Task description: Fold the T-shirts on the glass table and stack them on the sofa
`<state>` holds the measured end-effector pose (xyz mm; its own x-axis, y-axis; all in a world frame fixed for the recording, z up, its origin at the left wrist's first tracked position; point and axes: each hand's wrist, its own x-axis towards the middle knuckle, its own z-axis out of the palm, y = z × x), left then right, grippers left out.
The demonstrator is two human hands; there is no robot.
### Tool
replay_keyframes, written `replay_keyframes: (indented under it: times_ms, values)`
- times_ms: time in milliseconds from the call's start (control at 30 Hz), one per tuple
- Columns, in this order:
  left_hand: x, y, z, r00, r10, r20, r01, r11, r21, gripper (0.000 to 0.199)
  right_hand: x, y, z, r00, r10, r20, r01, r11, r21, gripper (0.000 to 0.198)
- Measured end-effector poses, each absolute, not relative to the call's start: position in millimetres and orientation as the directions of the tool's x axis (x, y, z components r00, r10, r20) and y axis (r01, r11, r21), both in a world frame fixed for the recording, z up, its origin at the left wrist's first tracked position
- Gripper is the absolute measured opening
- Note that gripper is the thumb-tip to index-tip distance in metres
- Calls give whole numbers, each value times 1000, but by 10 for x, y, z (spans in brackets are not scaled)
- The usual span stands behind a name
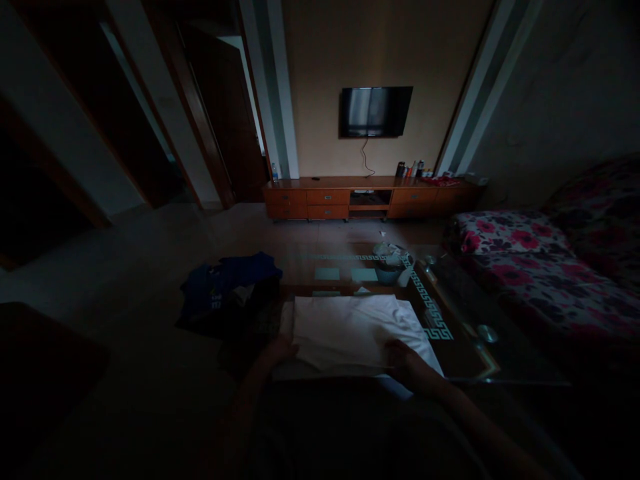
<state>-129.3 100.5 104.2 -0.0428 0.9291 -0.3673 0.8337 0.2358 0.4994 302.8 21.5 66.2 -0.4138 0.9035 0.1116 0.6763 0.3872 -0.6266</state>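
A folded white cloth [345, 333], perhaps a garment, lies on the glass coffee table [520, 363] in front of me. My left hand [283, 349] is at its near left edge, fingers closed on the fabric. Over toward the near right part, my right hand [406, 363] has its fingers curled in and pinching the cloth. More white fabric spreads out beneath the folded part on the right. Dim light hides the exact finger positions. To the left of the cloth lies a heap of dark and blue clothes [230, 283].
A bin or bowl with a pale liner [390, 267] shows near the table's far end. Farther off stand a wooden TV cabinet [327, 198] with several bottles and a wall-mounted television [376, 112]. A flowered sofa [535, 273] runs along the right.
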Motion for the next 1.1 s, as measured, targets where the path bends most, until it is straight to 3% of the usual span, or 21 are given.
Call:
replay_keyframes:
  times_ms: [133, 233, 333, 467, 633, 733, 867, 933, 1100]
  values:
    - [-1091, 966, 1054, 13, 981, -194, 896, 75, 438, 27, 2976, 254, 723, -417, 908, 39, 702, 349, -621, 32]
    - [-808, 931, 1032, 256, 965, 50, 904, -258, 342, 29, 2880, 388, 808, -339, 941, 21, 778, 293, -556, 37]
    - [-632, 889, 948, 454, 884, 109, 844, -466, 266, 50, 2817, 487, 804, -256, 965, 46, 879, 253, -403, 45]
    - [-753, 872, 797, 490, 872, 10, 854, -482, 194, 88, 2836, 441, 617, -210, 978, 14, 952, 207, -227, 79]
    - [-940, 930, 729, 452, 885, -108, 888, -436, 146, 103, 2880, 435, 386, -176, 984, -17, 977, 172, -126, 96]
    - [-826, 1050, 761, 436, 899, -35, 897, -431, 103, 87, 2800, 635, 366, -130, 991, -3, 990, 130, -49, 96]
    - [-646, 1335, 748, 452, 884, 119, 885, -461, 65, 59, 2633, 1024, 416, -96, 993, 75, 995, 97, -6, 72]
    - [-647, 1482, 688, 436, 888, 148, 893, -447, 53, 61, 2614, 1169, 421, -89, 992, 85, 996, 91, -15, 68]
    - [-746, 1754, 508, 386, 904, 183, 914, -402, 58, 75, 2690, 1348, 372, -27, 999, 38, 998, 29, -56, 85]
